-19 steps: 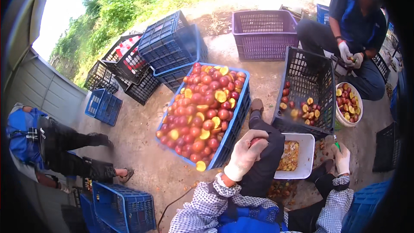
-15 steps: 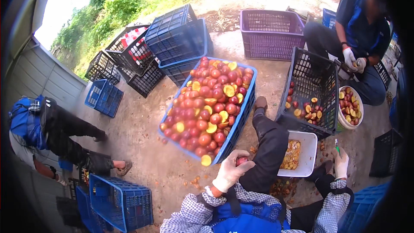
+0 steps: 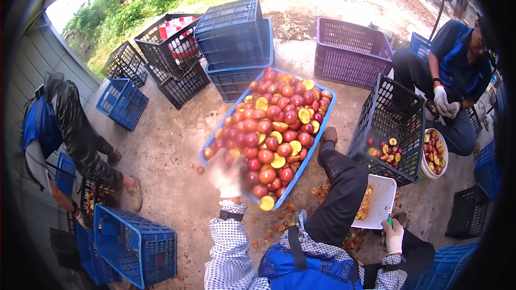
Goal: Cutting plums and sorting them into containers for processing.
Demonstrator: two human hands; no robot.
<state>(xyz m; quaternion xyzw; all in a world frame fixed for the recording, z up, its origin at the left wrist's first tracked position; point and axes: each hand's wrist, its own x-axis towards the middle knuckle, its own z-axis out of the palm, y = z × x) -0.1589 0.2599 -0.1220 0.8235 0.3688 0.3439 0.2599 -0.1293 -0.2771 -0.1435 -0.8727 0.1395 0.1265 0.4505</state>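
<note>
My left hand (image 3: 226,174), in a white glove, is at the near left corner of a blue crate (image 3: 325,124) heaped with dark red plum-like fruit (image 3: 265,156). Motion smears its fingers, so what they hold, if anything, does not show. Yellow cut halves (image 3: 278,161) lie among the whole fruit. My right hand (image 3: 393,236), also gloved, is closed round a small green-handled knife (image 3: 390,220). Close beside it stands a white tub (image 3: 382,193) holding yellow-orange fruit pieces (image 3: 364,204). The knife's blade is hard to make out.
A black crate (image 3: 382,129) with cut fruit and a white bucket (image 3: 424,167) stand at right, near a seated co-worker (image 3: 457,75). Another person (image 3: 75,129) bends at left beside blue crates (image 3: 134,247). A purple crate (image 3: 352,53) and stacked blue crates (image 3: 231,32) stand beyond.
My left hand has swung left to the heaped crate; the red fruit it held no longer shows in it. My right hand has come lower and left with the knife. The view has shifted slightly.
</note>
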